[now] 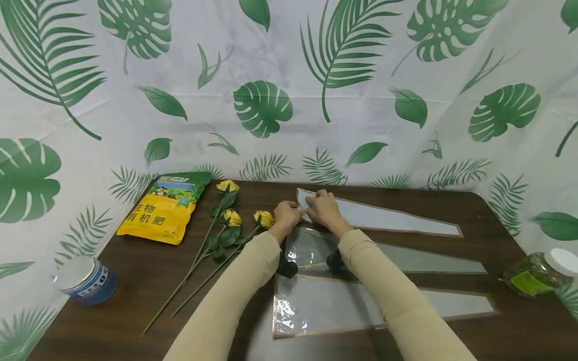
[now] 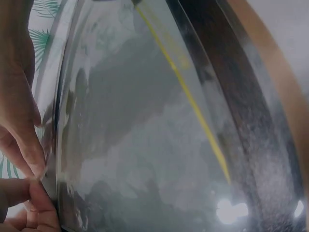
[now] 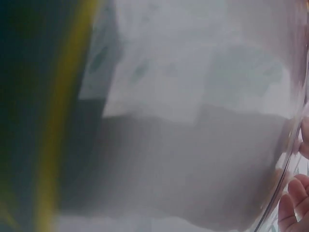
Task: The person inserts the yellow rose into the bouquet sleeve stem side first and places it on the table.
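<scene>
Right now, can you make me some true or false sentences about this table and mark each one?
1. The left hand and right hand both touch the farthest plastic sleeve. True.
2. The roses are red. False: the roses are yellow.
3. The jar has a white lid. True.
4. The blue tin is at the head view's right side. False: the blue tin is at the left.
5. The yellow bag lies on top of the sleeves. False: the yellow bag lies left of them, apart.
</scene>
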`<state>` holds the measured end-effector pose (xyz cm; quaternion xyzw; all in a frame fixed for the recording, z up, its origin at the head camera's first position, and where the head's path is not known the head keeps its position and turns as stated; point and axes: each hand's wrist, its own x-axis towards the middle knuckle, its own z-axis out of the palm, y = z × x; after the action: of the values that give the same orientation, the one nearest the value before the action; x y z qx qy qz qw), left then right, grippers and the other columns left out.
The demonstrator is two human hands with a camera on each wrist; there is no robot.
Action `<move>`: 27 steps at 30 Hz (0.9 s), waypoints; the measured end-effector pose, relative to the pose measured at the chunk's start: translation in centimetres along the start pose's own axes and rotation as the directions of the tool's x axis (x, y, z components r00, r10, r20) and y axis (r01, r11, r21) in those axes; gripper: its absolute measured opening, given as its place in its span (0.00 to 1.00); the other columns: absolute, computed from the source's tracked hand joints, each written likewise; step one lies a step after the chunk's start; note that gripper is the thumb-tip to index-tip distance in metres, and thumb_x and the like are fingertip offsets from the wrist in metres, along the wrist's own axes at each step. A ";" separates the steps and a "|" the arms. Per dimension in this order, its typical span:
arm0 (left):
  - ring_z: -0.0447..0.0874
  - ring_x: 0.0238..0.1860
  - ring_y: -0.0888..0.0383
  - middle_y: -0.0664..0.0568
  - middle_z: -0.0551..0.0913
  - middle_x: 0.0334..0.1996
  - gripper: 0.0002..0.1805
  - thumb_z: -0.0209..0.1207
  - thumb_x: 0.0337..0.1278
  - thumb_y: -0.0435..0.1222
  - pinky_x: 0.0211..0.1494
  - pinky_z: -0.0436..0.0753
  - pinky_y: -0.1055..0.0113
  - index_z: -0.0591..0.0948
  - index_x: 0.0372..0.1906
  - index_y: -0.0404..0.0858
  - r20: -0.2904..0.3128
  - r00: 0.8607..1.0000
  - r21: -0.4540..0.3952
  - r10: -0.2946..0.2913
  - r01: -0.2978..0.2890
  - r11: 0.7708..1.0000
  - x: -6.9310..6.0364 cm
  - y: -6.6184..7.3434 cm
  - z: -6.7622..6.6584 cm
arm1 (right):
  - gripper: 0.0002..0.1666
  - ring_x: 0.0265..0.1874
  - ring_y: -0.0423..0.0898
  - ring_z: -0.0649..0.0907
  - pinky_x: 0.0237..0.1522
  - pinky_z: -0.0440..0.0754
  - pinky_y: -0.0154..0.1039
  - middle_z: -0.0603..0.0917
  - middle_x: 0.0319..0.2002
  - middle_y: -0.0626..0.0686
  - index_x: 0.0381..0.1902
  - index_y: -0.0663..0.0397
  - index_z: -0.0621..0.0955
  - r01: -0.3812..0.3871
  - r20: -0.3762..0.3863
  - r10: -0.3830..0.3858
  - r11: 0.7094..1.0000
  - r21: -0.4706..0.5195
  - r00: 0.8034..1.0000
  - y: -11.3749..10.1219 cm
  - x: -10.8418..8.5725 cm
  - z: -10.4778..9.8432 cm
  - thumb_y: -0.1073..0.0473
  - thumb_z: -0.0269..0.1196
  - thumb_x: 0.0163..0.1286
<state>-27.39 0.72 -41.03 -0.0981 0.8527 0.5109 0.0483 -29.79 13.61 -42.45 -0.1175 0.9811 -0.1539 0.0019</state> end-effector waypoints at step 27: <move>0.85 0.27 0.58 0.46 0.84 0.34 0.13 0.60 0.60 0.41 0.29 0.82 0.72 0.85 0.40 0.34 0.055 0.996 -0.144 0.076 -0.067 0.987 -0.9 -0.1 1.2 | 0.15 0.31 0.52 0.86 0.35 0.83 0.37 0.84 0.41 0.66 0.49 0.69 0.80 -0.028 -0.153 0.227 0.637 0.771 0.962 1.1 -1.6 -0.1 0.65 0.60 0.67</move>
<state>-26.50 1.82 -41.48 -0.0551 0.8153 0.5744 0.0486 -28.48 15.05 -42.73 -0.0168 0.8237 -0.5642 -0.0541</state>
